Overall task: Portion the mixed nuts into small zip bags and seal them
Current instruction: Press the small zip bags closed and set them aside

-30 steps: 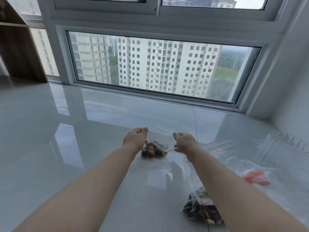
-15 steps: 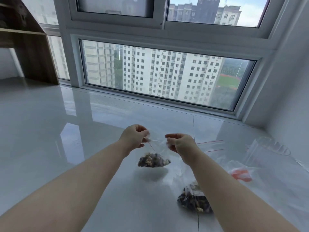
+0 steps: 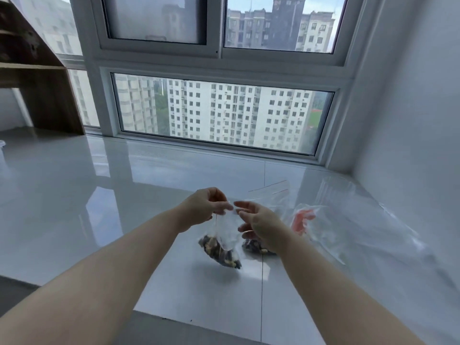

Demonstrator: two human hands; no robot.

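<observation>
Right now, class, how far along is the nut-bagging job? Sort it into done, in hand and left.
Done: one small zip bag has its portion of mixed nuts. In hand: the left hand pinches its top corner so it hangs tilted above the floor; the right hand is beside it. Whether the strip is fully sealed cannot be told. Left: the nut supply bag and empty zip bags.

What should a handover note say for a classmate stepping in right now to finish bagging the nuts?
Left hand: pinches the top edge of the small zip bag, which hangs above the floor with nuts in its bottom.
Right hand: at the bag's other side, fingers loosely bent; grip unclear.
Supply bag of nuts: on the floor, partly behind the right hand.
Empty zip bags: on the floor further right.
Done: one portion filled.
Left: seal unconfirmed; fill further bags.
</observation>
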